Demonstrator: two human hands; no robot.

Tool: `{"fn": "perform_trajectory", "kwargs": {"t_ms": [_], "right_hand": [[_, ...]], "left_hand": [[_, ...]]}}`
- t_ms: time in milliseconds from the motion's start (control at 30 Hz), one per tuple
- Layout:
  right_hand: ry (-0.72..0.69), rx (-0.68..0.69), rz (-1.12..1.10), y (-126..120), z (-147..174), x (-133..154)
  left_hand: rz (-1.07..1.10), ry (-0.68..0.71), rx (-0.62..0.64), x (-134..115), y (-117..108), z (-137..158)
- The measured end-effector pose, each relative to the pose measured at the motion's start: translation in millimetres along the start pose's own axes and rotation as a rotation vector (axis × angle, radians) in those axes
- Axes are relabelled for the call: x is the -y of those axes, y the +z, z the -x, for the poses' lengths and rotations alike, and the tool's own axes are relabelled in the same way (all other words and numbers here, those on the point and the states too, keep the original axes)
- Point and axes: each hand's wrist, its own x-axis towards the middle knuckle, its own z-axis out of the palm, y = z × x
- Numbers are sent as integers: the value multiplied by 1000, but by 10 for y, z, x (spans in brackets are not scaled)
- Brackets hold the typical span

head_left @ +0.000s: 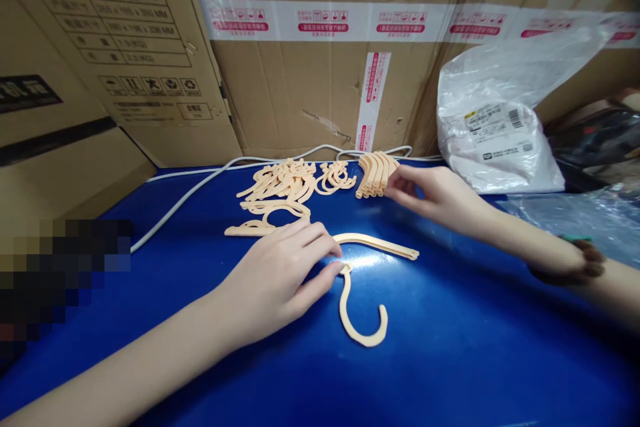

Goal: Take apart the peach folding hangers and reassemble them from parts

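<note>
Cream hook (367,341) is lying on blue tabletop (475,347), approx. mid, its curve twd. wearer, ringed end by L hand (290,267); L thumb & index tips are bending close tog. at that ring, pinch or no, can't tell; long curved piece (375,241) is poking out R of same hand; R hand (425,192) is reaching to stacked pieces (377,173), fingertips at stack's R edge, a gap showing betw. thumb & index farther back (grip on one: can't tell); loose pile (285,180) of cream parts is lying L of stack, smaller hooks (336,173) betw.; clear plastic bag (500,153) is standing beyond R arm; cardboard (300,87) is backing it all.
</note>
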Motion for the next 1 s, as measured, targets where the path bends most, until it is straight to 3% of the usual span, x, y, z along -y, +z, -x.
{"fn": "perform_trajectory", "kwargs": {"t_ms": [100,200,367,533,633,700,800,900,1000], "right_hand": [[-161,71,14,27,139,296],[-307,104,44,78,256,534],[-585,50,213,191,363,663],[-857,11,426,242,373,754],[-936,-31,395,213,309,744],[-859,-82,217,182,243,692],[-454,-129,-293,161,132,599],[-10,-135,-827,208,41,544],[227,-72,-1121,312,-1,515]], "left_hand": [[-38,-167,29,-177,20,-72],[-127,-238,94,-283,31,-163],[-321,-322,17,-150,-23,-253],[-168,-184,12,79,35,-218],[-115,-114,42,120,112,-203],[-103,-98,36,125,137,-205],[40,-151,-1,140,131,-217],[476,-269,-30,164,105,-233],[945,-427,-90,170,81,-251]]}}
